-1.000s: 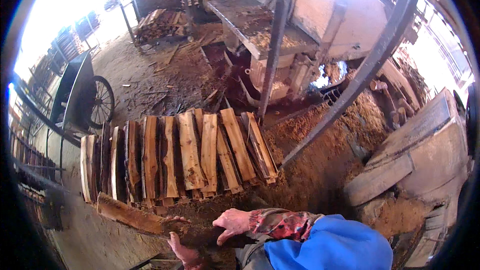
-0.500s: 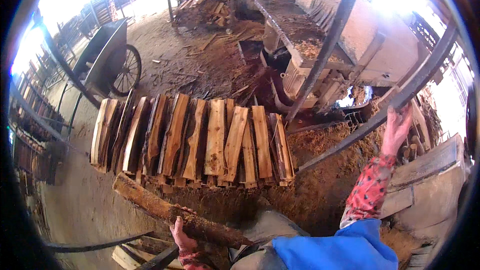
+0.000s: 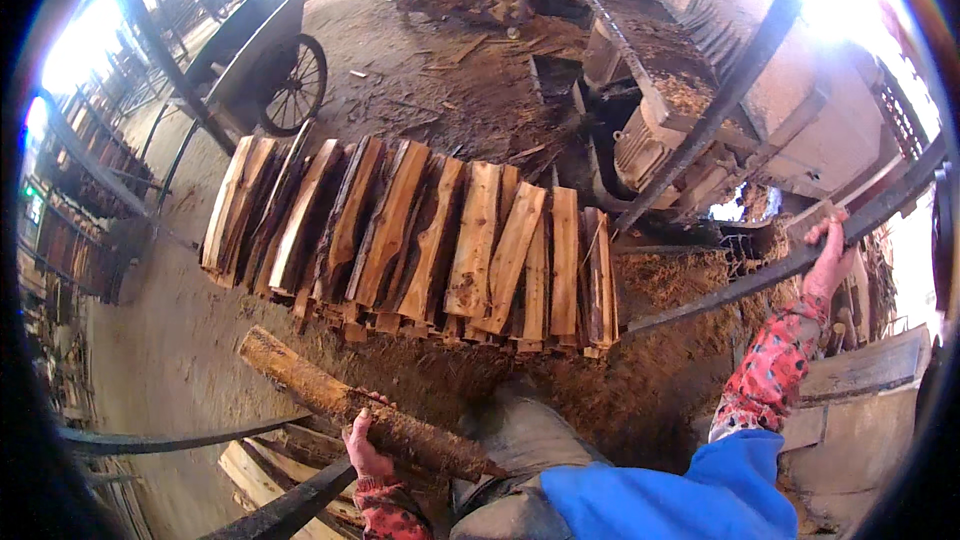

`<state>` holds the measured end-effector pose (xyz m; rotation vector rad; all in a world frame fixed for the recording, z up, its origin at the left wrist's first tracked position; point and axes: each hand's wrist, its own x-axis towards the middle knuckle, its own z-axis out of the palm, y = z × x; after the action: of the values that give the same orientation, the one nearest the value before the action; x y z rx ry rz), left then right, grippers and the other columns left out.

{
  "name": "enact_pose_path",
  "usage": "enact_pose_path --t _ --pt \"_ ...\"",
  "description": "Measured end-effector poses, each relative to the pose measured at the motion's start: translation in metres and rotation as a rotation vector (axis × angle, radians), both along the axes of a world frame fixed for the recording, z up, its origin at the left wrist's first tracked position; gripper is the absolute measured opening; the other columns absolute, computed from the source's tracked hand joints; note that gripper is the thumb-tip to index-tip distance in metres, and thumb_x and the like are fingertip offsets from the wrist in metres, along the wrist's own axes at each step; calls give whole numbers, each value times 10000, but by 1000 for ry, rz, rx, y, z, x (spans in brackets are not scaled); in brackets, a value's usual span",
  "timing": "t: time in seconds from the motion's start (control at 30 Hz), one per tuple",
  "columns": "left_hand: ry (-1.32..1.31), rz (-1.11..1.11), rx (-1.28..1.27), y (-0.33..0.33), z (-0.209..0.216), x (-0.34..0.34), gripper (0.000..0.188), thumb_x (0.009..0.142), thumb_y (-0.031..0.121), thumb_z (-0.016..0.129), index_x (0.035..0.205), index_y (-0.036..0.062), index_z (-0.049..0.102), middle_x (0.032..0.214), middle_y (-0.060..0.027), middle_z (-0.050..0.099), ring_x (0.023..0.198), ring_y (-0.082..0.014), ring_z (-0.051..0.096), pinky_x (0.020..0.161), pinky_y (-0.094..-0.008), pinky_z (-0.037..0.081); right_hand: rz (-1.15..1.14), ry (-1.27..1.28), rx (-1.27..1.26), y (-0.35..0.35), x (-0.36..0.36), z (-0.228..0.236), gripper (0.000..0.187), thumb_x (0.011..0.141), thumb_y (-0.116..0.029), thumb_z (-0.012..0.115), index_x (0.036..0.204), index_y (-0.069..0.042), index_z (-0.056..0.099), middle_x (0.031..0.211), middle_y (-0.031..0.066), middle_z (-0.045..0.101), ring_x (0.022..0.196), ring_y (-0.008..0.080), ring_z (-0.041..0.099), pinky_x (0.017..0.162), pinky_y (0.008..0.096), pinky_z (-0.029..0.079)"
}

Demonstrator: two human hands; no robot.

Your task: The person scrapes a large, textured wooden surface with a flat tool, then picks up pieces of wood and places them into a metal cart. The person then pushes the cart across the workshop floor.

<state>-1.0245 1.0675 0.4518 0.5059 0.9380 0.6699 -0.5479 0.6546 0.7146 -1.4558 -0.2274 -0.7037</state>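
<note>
In my left hand point(image 3: 366, 445) is a rough, bark-covered log point(image 3: 300, 372), with my fingers wrapped round its middle. Its near end rests by my legs, while the pale far end tilts up to the left. My right hand point(image 3: 830, 258) reaches out to the right and is closed on a dark metal bar point(image 3: 715, 290). Directly ahead stands a row of split wood pieces point(image 3: 476, 240), packed side by side with light cut faces and dark bark edges. The log lies on the near side of that row, apart from it.
A two-wheeled cart point(image 3: 255, 55) stands at the far left. Beyond the row, at right, is a large machine point(image 3: 660, 50) with a slanted post point(image 3: 715, 115) before it. More split wood point(image 3: 275, 470) lies low at left, beside another metal bar point(image 3: 180, 440). Wood chips cover the ground.
The view has shifted, so the wood row, cart and machine appear farther right and higher. My left hand still holds the log, and my right hand stays on the bar.
</note>
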Motion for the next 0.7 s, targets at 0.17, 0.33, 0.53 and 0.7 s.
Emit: enact_pose_path --t 0.17,0.33,0.53,0.7 --pt "162 106 -49 21 -25 -20 184 826 169 599 954 39 620 940 -72 646 803 -213 625 658 -377 524 2 10 -24 -1 10 -12 240 859 -138 586 1064 -24 537 700 16 503 599 114 480 565 268 424" --pt "145 143 -59 41 -22 -4 193 823 142 607 976 25 608 850 -77 653 725 -226 638 653 -365 533 -182 145 -141 -22 7 -9 276 854 -303 577 900 -32 553 705 31 515 633 145 505 608 289 449" --pt "141 174 -90 86 -57 -3 191 777 75 659 945 31 581 797 -60 630 646 -216 628 596 -360 533 -346 171 -237 -58 25 -11 345 844 -380 581 827 -37 619 838 85 576 851 222 559 801 390 462" --pt "184 129 -90 124 -108 -15 187 835 136 589 936 -17 625 857 -119 665 711 -231 647 633 -377 543 -469 334 -245 -74 34 -16 419 875 -414 514 1030 -43 634 982 77 610 901 214 571 825 368 455"
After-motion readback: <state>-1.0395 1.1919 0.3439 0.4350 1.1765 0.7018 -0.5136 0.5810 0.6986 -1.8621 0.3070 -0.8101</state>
